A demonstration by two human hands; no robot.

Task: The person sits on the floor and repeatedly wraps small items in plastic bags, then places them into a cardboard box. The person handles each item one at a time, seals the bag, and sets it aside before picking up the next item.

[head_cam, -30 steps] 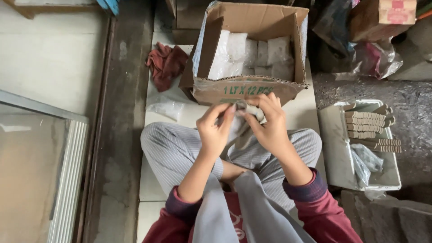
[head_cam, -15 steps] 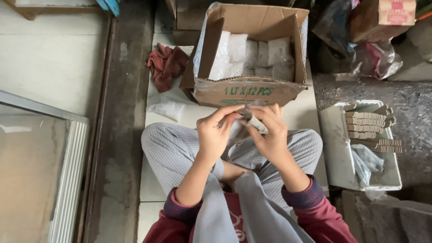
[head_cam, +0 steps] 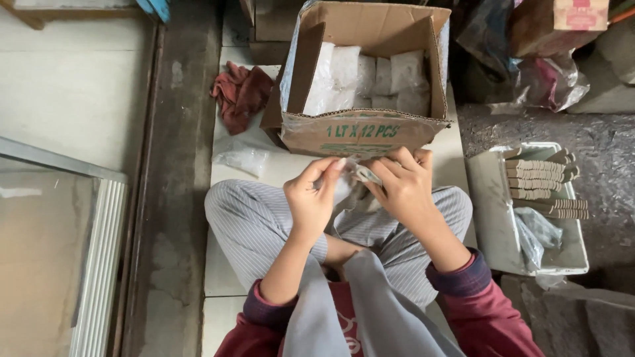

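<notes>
Head view, one seated person, legs crossed in striped trousers (head_cam: pixel 264 225) on a pale tiled floor (head_cam: pixel 218 271). Left hand (head_cam: pixel 311 198): fingers curled, thumb and forefinger pinched on the near edge of a small clear packet (head_cam: pixel 360 175). Right hand (head_cam: pixel 403 188): fingers bent over the packet's other end, gripping it from above; the packet sits between both hands, over the lap and just in front of the carton (its contents too small and too covered by fingers to tell). Cardboard carton (head_cam: pixel 360 132): open top, lined with clear plastic, holding rows of white packets (head_cam: pixel 370 79); its front wall stands directly beyond the hands. Red cloth (head_cam: pixel 241 92): crumpled, lying just left of the carton. Empty clear bag (head_cam: pixel 241 158): flat on the tiles, left of the knee. White tray (head_cam: pixel 489 205): to the person's right, bearing stacked tan strips (head_cam: pixel 539 182) and a crumpled clear bag (head_cam: pixel 536 228). Glass panel with white frame (head_cam: pixel 59 251): far left, well apart. Loose plastic sheeting (head_cam: pixel 549 79): upper right, beside a small box (head_cam: pixel 555 23). Compared with half a second ago: both hands remain at the same spot before the carton, the left forefinger now raised higher and straighter, the packet more exposed between them; carton, cloth and tray unmoved.
</notes>
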